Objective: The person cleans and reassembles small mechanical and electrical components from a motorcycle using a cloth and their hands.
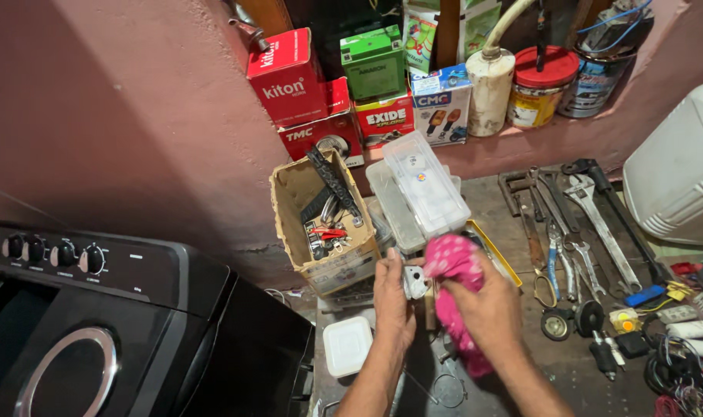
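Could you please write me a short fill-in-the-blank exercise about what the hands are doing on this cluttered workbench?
1. The right hand presses a crumpled ____ polka-dot cloth against a small part.
2. The left hand grips a small white ____ part.
3. The open brown ____ box of small hardware stands just beyond the left hand.
4. The long steel spanners and pliers lie to the ____ of the right hand.

Missing words: pink; metal; cardboard; right

Dusty floor: wrenches, pliers, cardboard box, clear plastic cases.
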